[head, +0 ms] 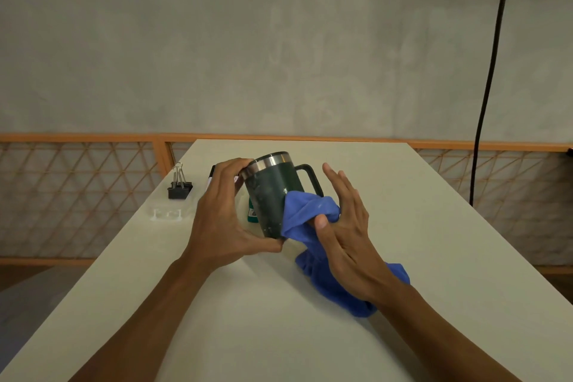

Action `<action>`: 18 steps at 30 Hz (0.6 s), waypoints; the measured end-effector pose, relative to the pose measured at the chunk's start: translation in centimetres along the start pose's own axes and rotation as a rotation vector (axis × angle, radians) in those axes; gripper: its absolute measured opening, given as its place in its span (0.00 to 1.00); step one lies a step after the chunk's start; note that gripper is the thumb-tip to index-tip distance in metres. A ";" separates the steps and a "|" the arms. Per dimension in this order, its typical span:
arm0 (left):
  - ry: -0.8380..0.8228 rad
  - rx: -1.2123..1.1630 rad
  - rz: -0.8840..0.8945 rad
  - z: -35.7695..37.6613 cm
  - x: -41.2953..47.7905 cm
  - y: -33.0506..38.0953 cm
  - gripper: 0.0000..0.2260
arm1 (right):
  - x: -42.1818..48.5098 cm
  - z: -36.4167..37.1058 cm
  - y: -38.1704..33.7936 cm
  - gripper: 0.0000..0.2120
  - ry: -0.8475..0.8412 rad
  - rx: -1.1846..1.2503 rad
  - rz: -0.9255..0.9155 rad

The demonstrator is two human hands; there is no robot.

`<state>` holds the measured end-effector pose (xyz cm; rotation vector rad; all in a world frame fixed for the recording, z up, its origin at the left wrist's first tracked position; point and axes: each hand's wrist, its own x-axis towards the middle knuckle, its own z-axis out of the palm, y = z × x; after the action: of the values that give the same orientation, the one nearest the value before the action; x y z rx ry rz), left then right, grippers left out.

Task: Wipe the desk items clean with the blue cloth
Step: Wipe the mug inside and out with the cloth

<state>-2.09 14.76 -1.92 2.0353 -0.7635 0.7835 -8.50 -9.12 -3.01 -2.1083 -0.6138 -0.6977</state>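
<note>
We see the mug [274,195] held tilted near the middle of the worktop [434,242], its rim leaning away and to the left and its handle pointing right. Whether its base is clear of the surface we cannot tell.

The left hand [223,217] has it in a wide grip clamped end to end: fingers curled over the rim, thumb hooked under the base edge. The right hand [344,226] stands on edge just beside the mug, fingers straight and pointing up past the handle. Its thumb pins a bunch of the cloth [302,211] against the palm, so that grip is closed on the cloth. The bunch is pressed against the mug's lower right side.

The mug is dark green with a steel band under a dark top. Pale, dusty smears run down its side, and small white lettering shows just above the cloth. The cloth is bright blue and crumpled; its loose end trails under the right wrist onto the worktop.

A small green thing [252,214] peeks out behind the mug. Further left stand a black clip [179,188] and a clear plastic piece [167,214]. A black cable [490,71] hangs down the wall at the right.
</note>
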 end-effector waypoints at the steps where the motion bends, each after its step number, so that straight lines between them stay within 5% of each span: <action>1: 0.009 -0.012 -0.013 -0.1 0.0 -0.1 0.57 | -0.1 0.1 0.3 0.21 -0.008 -0.017 -0.015; 3: 0.022 -0.021 -0.025 -0.2 0.1 -0.1 0.58 | -0.2 0.2 0.8 0.15 -0.021 -0.048 -0.020; 8: 0.032 -0.023 -0.018 0.0 0.1 0.4 0.55 | -0.1 0.3 1.4 0.21 0.011 -0.134 -0.014; 13: -0.073 -0.011 0.030 1.2 -0.2 1.7 0.56 | 1.3 0.0 -0.3 0.10 0.073 -0.036 0.172; 18: -0.093 -0.003 0.055 1.5 0.0 1.8 0.56 | 1.6 -0.1 0.6 0.17 0.032 -0.030 0.196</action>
<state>-3.08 12.59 -1.84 2.0679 -0.8755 0.7218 -7.01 -9.24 -2.23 -2.1452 -0.3743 -0.6318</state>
